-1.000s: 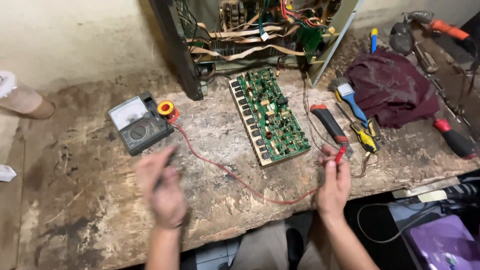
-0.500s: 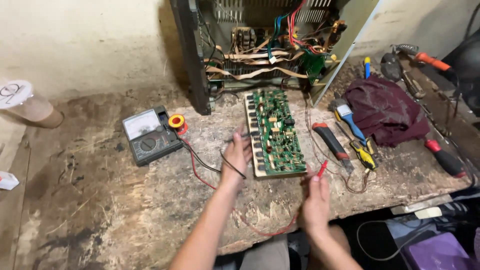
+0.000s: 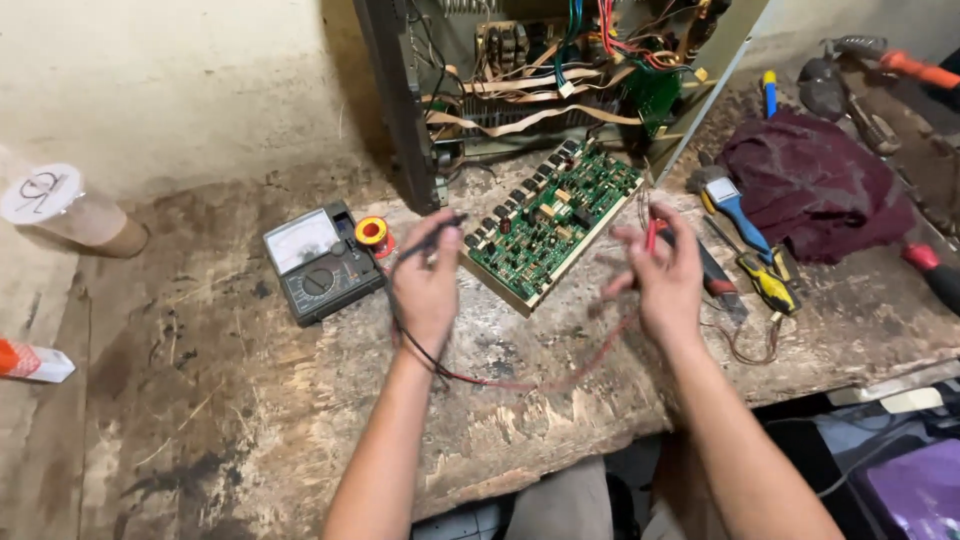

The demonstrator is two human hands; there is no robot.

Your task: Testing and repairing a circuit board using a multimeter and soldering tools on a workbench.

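Probing not yet begun: left hand (image 3: 425, 290) pinches the black probe (image 3: 440, 226), right hand (image 3: 665, 275) pinches the red probe (image 3: 651, 233), both poised just above the green circuit board (image 3: 550, 222) lying on the tabletop (image 3: 200, 420), meter (image 3: 322, 262) alongside.

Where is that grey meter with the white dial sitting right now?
In the head view, the grey analog meter lies on the worn wooden bench, left of the left hand, beside a small yellow solder spool.

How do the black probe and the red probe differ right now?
The black test probe is in the left hand, tip reaching toward the green circuit board; the red test probe is in the right hand, blurred, held upright beside the board. Black lead versus red lead. Both leads trail back across the wooden bench.
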